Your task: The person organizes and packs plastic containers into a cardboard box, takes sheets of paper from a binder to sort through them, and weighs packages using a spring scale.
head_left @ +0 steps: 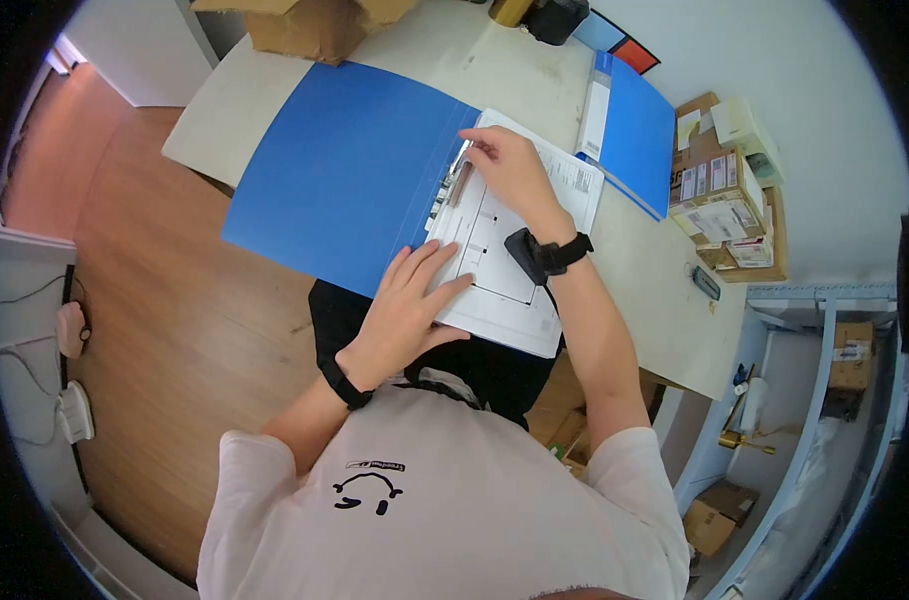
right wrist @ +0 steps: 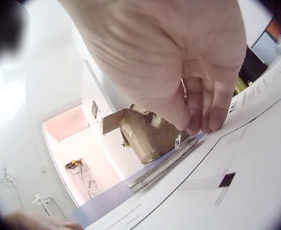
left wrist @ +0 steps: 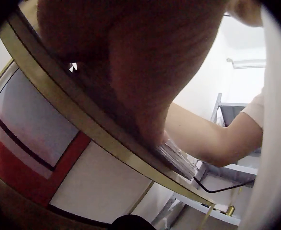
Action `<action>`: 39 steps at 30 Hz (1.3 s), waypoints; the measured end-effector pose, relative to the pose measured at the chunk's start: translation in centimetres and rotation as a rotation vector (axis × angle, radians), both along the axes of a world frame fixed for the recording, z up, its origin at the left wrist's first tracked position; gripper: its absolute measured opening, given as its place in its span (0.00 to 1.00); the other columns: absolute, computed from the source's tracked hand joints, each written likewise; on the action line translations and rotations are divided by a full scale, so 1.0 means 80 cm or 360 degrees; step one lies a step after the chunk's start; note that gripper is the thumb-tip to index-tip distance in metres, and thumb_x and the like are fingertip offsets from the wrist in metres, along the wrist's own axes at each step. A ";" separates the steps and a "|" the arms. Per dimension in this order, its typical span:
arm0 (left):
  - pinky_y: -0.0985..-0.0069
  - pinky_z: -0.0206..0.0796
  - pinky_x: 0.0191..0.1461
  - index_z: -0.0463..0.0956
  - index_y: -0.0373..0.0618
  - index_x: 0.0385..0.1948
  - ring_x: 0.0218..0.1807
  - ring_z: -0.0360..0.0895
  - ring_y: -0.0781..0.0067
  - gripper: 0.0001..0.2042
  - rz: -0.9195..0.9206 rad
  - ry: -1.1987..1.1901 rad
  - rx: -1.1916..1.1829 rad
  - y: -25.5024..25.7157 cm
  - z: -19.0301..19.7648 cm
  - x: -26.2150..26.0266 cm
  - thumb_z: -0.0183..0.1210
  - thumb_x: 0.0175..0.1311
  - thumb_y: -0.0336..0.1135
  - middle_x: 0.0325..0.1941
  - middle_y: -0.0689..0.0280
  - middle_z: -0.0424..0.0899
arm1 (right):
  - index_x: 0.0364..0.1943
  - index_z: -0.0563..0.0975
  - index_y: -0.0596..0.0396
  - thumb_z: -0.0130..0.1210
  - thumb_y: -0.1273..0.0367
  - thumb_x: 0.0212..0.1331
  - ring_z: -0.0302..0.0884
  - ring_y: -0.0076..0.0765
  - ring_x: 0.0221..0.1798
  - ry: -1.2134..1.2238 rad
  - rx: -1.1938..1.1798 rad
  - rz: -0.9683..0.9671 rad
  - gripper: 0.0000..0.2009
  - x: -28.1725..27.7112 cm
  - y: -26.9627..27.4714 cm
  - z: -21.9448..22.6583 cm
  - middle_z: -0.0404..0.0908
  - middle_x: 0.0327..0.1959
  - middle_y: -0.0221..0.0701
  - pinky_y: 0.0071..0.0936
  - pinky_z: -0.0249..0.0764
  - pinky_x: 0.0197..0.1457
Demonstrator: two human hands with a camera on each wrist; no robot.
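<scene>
The right hand (head_left: 517, 175) is bent over the upper end of the metal clip (right wrist: 164, 164), with thumb and fingers drawn in narrowly; the end of the clip appears to be pinched between them, though the exact contact is partly covered. The left hand (head_left: 399, 310) is laid on the lower left corner of the papers (head_left: 509, 322), fingers spread, with nothing gripped. By the papers' left edge the clip is seated along the spine of the open blue folder (head_left: 324, 160); whether it is being fastened or loosened cannot be told.

For this step, pressure is probably best applied straight along the clip, with the fingertips held off the bar in case it snaps. The papers should be pressed flat and their edge lined up with the spine, so that no sheet is skewed or creased. The wrist camera (head_left: 549, 257) is held low over the drawing, and its cable could easily be caught on a sheet.

The folder is supported by the bench (head_left: 664, 320) only in part, its near edge being carried past the bench toward the person; a steady left hand is therefore advisable. Farther out, a second blue folder (head_left: 636, 135) is placed beyond the papers, beside stacked boxes (head_left: 719, 205), and a torn cardboard box (head_left: 299, 35) is set behind the open cover
</scene>
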State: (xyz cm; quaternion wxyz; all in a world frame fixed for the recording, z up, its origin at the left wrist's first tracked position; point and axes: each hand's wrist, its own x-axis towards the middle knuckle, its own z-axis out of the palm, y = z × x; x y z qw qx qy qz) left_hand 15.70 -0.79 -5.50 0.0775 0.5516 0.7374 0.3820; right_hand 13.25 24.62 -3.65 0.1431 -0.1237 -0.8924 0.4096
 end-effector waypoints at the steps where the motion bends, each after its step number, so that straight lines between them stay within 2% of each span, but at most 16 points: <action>1: 0.44 0.52 0.76 0.77 0.49 0.59 0.75 0.60 0.46 0.34 0.0000 -0.0013 -0.0002 0.000 0.001 0.000 0.75 0.44 0.44 0.73 0.54 0.67 | 0.44 0.85 0.60 0.57 0.74 0.62 0.83 0.45 0.38 0.0087 0.0127 -0.0018 0.10 0.003 -0.006 0.005 0.84 0.36 0.41 0.35 0.77 0.44; 2: 0.44 0.52 0.76 0.77 0.49 0.59 0.75 0.60 0.46 0.34 0.0004 -0.0020 0.0000 -0.001 0.001 0.000 0.75 0.44 0.44 0.73 0.54 0.67 | 0.43 0.85 0.60 0.58 0.74 0.61 0.83 0.45 0.37 0.0174 0.0254 -0.0035 0.09 0.006 -0.013 0.011 0.84 0.36 0.41 0.35 0.77 0.43; 7: 0.44 0.52 0.76 0.77 0.49 0.59 0.75 0.60 0.46 0.35 -0.0003 -0.0040 0.0013 0.000 -0.002 -0.002 0.76 0.43 0.43 0.73 0.54 0.66 | 0.40 0.85 0.61 0.60 0.77 0.59 0.82 0.48 0.37 0.0284 0.0262 0.0117 0.07 0.029 -0.057 0.040 0.84 0.36 0.41 0.36 0.77 0.41; 12: 0.44 0.51 0.76 0.77 0.49 0.59 0.75 0.60 0.45 0.36 0.0006 -0.0066 0.0043 -0.001 -0.004 -0.002 0.76 0.42 0.42 0.73 0.54 0.67 | 0.38 0.85 0.61 0.61 0.77 0.57 0.82 0.48 0.37 0.0299 0.0284 0.0146 0.07 0.050 -0.075 0.028 0.85 0.37 0.39 0.37 0.79 0.41; 14: 0.44 0.51 0.76 0.77 0.48 0.59 0.75 0.60 0.45 0.36 0.0010 -0.0075 0.0054 -0.002 -0.007 -0.001 0.76 0.42 0.42 0.72 0.54 0.67 | 0.38 0.86 0.59 0.62 0.78 0.56 0.84 0.42 0.39 0.0315 0.0473 0.0250 0.07 0.058 -0.077 0.019 0.86 0.38 0.36 0.32 0.79 0.42; 16: 0.43 0.52 0.76 0.78 0.47 0.58 0.74 0.61 0.44 0.34 0.0019 -0.0089 0.0070 -0.002 -0.009 -0.001 0.76 0.42 0.42 0.70 0.50 0.68 | 0.37 0.86 0.59 0.62 0.77 0.55 0.83 0.43 0.41 0.0301 0.0563 0.0297 0.07 0.067 -0.086 0.013 0.85 0.40 0.37 0.33 0.79 0.44; 21: 0.47 0.54 0.76 0.80 0.47 0.53 0.72 0.64 0.49 0.29 0.0066 -0.0066 0.0080 -0.003 -0.014 0.000 0.75 0.45 0.43 0.65 0.52 0.70 | 0.39 0.85 0.61 0.61 0.78 0.54 0.79 0.46 0.49 0.0160 0.0715 0.0414 0.09 0.076 -0.101 0.020 0.82 0.46 0.37 0.35 0.78 0.50; 23: 0.46 0.55 0.76 0.80 0.47 0.53 0.71 0.65 0.50 0.28 0.0082 -0.0035 0.0091 -0.004 -0.019 0.003 0.74 0.46 0.44 0.63 0.53 0.71 | 0.42 0.83 0.66 0.58 0.77 0.52 0.76 0.47 0.50 0.0048 0.0878 0.0524 0.13 0.076 -0.104 0.022 0.81 0.45 0.39 0.35 0.76 0.52; 25: 0.42 0.57 0.73 0.83 0.44 0.48 0.68 0.67 0.43 0.28 0.0114 -0.0066 0.0126 -0.008 -0.029 0.008 0.76 0.43 0.46 0.59 0.49 0.73 | 0.44 0.82 0.68 0.58 0.77 0.51 0.75 0.46 0.48 -0.0013 0.0940 0.0541 0.15 0.078 -0.112 0.021 0.81 0.44 0.39 0.35 0.76 0.51; 29: 0.42 0.57 0.73 0.84 0.45 0.47 0.65 0.69 0.45 0.27 0.0177 -0.0031 0.0198 -0.009 -0.034 0.012 0.75 0.43 0.47 0.56 0.50 0.75 | 0.44 0.80 0.72 0.59 0.75 0.46 0.74 0.45 0.44 -0.0089 0.1070 0.0539 0.18 0.079 -0.122 0.020 0.79 0.41 0.42 0.35 0.76 0.49; 31: 0.45 0.61 0.72 0.82 0.44 0.46 0.63 0.71 0.49 0.25 0.0198 0.0034 0.0195 -0.009 -0.033 0.011 0.72 0.47 0.49 0.54 0.53 0.75 | 0.42 0.80 0.71 0.59 0.74 0.44 0.75 0.45 0.45 -0.0096 0.1081 0.0538 0.18 0.078 -0.127 0.018 0.79 0.40 0.42 0.34 0.76 0.50; 33: 0.45 0.61 0.72 0.83 0.44 0.45 0.62 0.71 0.49 0.25 0.0199 0.0055 0.0204 -0.008 -0.035 0.011 0.72 0.46 0.49 0.53 0.53 0.75 | 0.40 0.81 0.70 0.59 0.74 0.43 0.75 0.45 0.45 -0.0101 0.1093 0.0528 0.17 0.078 -0.131 0.015 0.78 0.39 0.42 0.33 0.76 0.50; 39: 0.45 0.62 0.71 0.84 0.41 0.41 0.55 0.74 0.50 0.22 0.0184 0.0092 0.0258 -0.010 -0.032 0.010 0.74 0.47 0.46 0.46 0.54 0.76 | 0.37 0.80 0.67 0.59 0.74 0.44 0.76 0.41 0.44 -0.0131 0.1518 0.0598 0.14 0.080 -0.145 0.010 0.78 0.36 0.41 0.31 0.78 0.52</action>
